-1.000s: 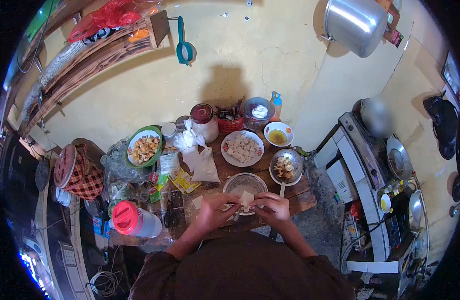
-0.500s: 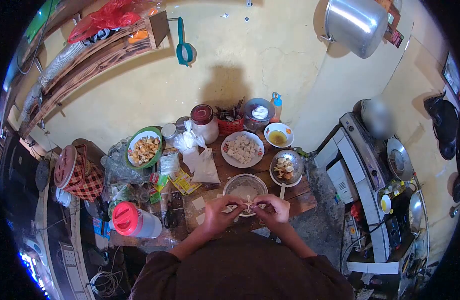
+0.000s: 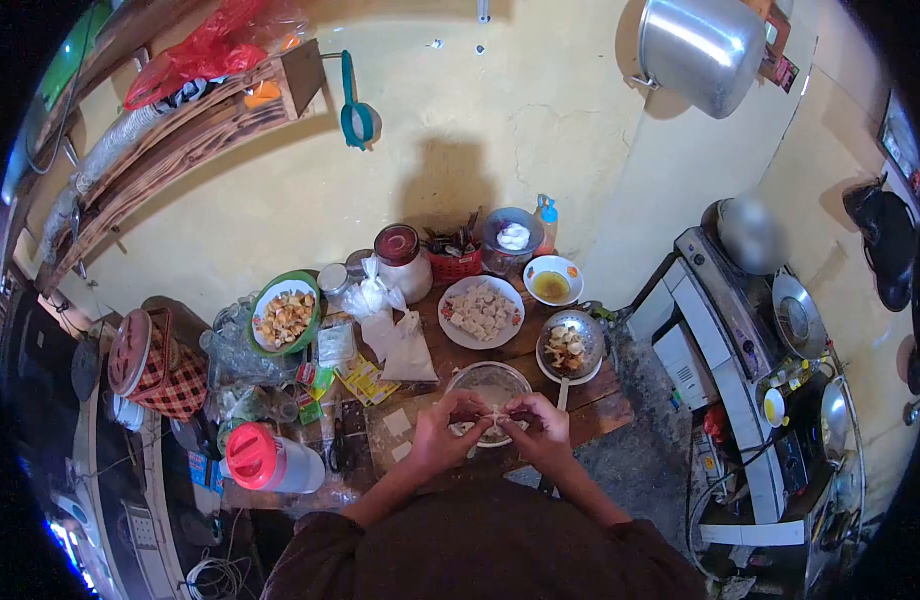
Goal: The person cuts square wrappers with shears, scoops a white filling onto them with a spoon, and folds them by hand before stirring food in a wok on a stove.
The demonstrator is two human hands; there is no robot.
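Note:
Both my hands meet over a round white-rimmed sieve or bowl (image 3: pixel 490 374) near the table's front edge. Between the fingertips is a small whitish piece (image 3: pixel 496 418), too small to make out well. My left hand (image 3: pixel 446 432) pinches its left side, and my right hand (image 3: pixel 540 430) pinches its right side. Beyond them lies a plate of pale cubes (image 3: pixel 482 313). To the right, a metal strainer (image 3: pixel 571 345) with browned and pale pieces rests on a white bowl.
Left of centre are a green-rimmed bowl of browned pieces (image 3: pixel 285 314), bags of white powder (image 3: pixel 408 350) and a red-lidded jug (image 3: pixel 273 458). A small bowl of yellowish liquid (image 3: pixel 553 281) stands at the back. At the right is a stove (image 3: pixel 725 290).
The camera view has shifted slightly. My hands stay together over the sieve or bowl, with the fingers a little repositioned around the small piece.

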